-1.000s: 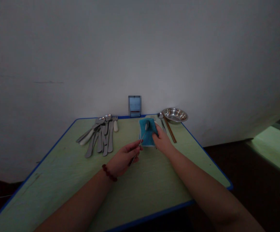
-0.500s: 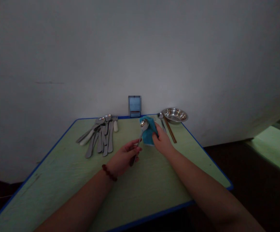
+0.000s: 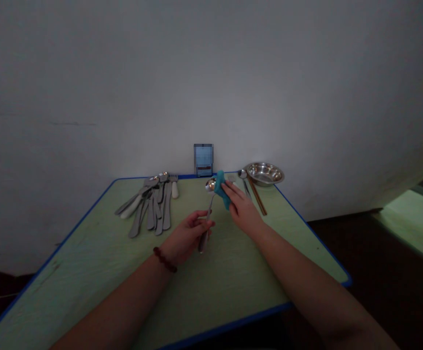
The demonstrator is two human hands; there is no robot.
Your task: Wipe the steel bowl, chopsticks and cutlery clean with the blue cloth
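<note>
My left hand (image 3: 189, 233), with a dark red bead bracelet at the wrist, pinches a metal spoon (image 3: 210, 185) by its handle. The spoon is tilted, its bowl up and away from me over the middle of the table. In my right hand (image 3: 244, 211) is a folded blue cloth (image 3: 220, 184), gripped between thumb and fingers. The cloth lies against the right side of the spoon's bowl and covers part of it. Just beyond my right hand lie another spoon (image 3: 242, 174), a fork (image 3: 231, 178) and a pair of wooden chopsticks (image 3: 257, 196).
A pile of metal cutlery (image 3: 156, 206), some with white handles, lies on the left of the green table (image 3: 229, 277). A steel bowl (image 3: 265, 173) stands at the back right corner. A blurred phone-like screen (image 3: 203, 160) leans on the wall (image 3: 204, 73).
The spoon's bowl has shifted slightly left and turned. My right hand has brought the cloth round to the bowl's right side, with its fingers stretched straighter. The fork behind now shows.
</note>
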